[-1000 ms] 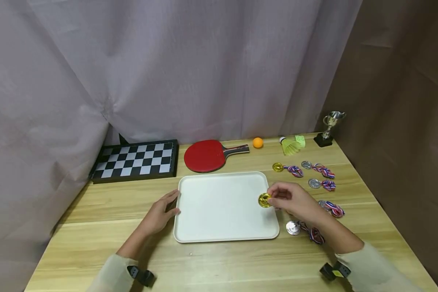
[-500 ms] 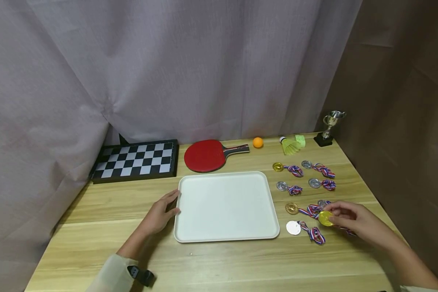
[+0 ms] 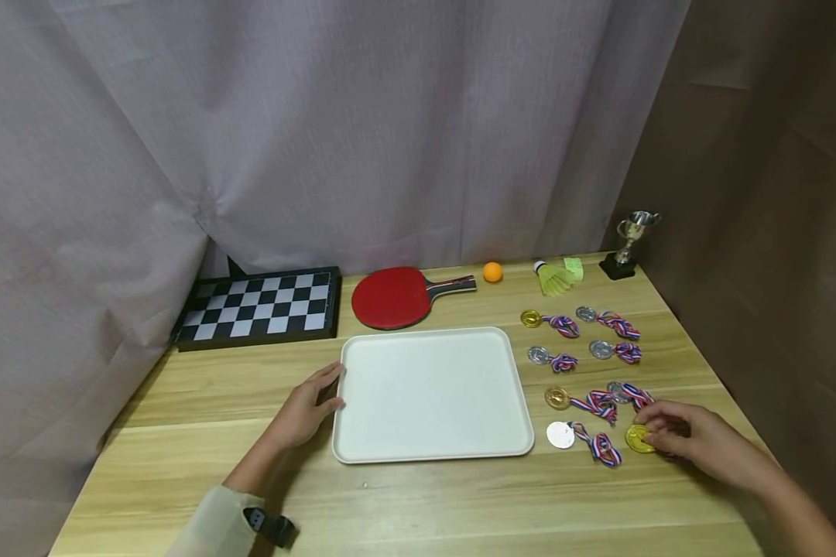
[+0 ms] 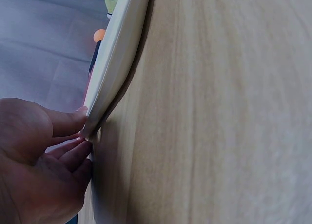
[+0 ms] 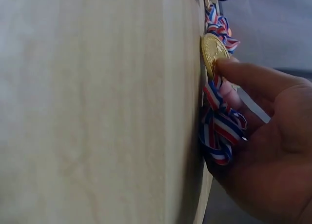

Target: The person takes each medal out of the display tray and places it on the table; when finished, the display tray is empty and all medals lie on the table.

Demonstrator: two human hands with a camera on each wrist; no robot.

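Observation:
My left hand [image 3: 305, 414] rests at the left edge of a white rectangular tray [image 3: 432, 394], thumb and fingertips touching the rim apart from each other; the left wrist view shows the thumb [image 4: 68, 122] on the tray's edge. At the right, my right hand [image 3: 704, 442] pinches a gold medal [image 3: 637, 439] between thumb and fingers, low over the table. Its striped red, white and blue ribbon [image 5: 222, 124] bunches under the palm in the right wrist view and is mostly hidden from the head. A silver medal [image 3: 617, 392] lies just behind that hand.
Several gold and silver medals with ribbons lie right of the tray, among them a gold medal [image 3: 557, 398] and a silver medal [image 3: 560, 435]. Along the back are a chessboard [image 3: 261, 305], a red paddle [image 3: 392, 298], an orange ball [image 3: 491, 271], a shuttlecock [image 3: 553, 278] and a trophy cup [image 3: 627, 244].
My right hand has carried the gold medal from over the tray's right edge out to the right and down to the table beside the other medals. My left hand and the tray stay put.

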